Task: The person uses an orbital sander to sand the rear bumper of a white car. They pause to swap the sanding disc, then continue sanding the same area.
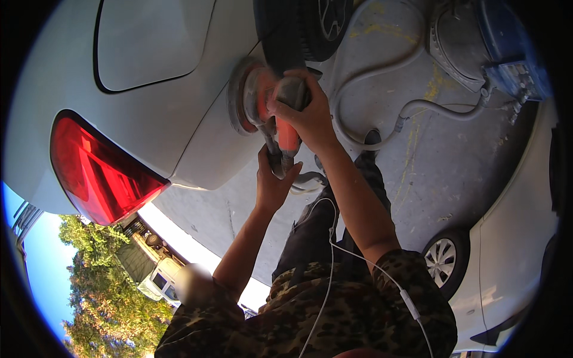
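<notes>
Up and right of the red tail light (pixel 104 170), the orange disc sander (pixel 261 95), likely heavy and rigid, is best held as now: right hand (pixel 311 116) over its housing, left hand (pixel 274 186) curled round its rear tube.

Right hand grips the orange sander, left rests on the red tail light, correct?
No: in the head view, the right hand grips the orange sander, but the left hand is at its lower end, not on the red tail light.
</notes>
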Tool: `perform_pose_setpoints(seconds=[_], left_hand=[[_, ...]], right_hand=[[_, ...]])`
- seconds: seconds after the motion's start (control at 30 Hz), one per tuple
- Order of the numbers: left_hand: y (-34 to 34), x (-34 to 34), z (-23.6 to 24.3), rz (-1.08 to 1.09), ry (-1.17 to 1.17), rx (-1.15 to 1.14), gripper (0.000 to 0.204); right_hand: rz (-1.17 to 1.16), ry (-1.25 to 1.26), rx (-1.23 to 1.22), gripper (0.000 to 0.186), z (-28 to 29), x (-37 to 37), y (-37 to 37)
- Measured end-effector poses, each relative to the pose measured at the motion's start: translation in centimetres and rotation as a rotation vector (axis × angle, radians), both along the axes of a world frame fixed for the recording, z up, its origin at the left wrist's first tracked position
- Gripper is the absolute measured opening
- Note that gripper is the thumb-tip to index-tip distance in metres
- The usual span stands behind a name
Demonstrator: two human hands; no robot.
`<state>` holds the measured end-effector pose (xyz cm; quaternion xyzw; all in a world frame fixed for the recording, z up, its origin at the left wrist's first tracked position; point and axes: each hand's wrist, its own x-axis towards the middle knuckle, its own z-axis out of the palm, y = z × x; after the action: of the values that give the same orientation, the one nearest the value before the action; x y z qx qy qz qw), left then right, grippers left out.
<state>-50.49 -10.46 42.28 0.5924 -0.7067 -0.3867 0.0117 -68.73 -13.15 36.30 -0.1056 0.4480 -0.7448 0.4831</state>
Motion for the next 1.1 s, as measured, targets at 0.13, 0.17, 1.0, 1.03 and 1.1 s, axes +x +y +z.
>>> perform_pose_setpoints(seconds=[0.13, 0.17, 1.0, 1.03, 1.1], left_hand=[[0.2, -0.4, 0.2, -0.021, -0.011, -0.007, 0.087], [0.1, -0.5, 0.2, -0.025, -0.001, -0.024, 0.087], [-0.1, -1.7, 1.1, -0.054, -0.028, -0.092, 0.09], [-0.3, -1.8, 1.1, -0.056, -0.025, -0.085, 0.089], [-0.6, -2.0, 1.2, -0.08, 0.008, -0.088, 0.086]], right_hand=[[0.065, -0.071, -0.024, 0.074, 0.1, -0.3, 0.0], [0.052, -0.058, -0.018, 0.074, 0.1, -0.6, -0.1], [-0.009, -0.149, -0.086, 0.065, 0.2, -2.0, -0.6], [-0.004, -0.19, -0.09, 0.065, 0.0, -2.2, -0.8], [-0.034, -0.283, -0.137, 0.064, -0.2, -2.4, -1.1]])
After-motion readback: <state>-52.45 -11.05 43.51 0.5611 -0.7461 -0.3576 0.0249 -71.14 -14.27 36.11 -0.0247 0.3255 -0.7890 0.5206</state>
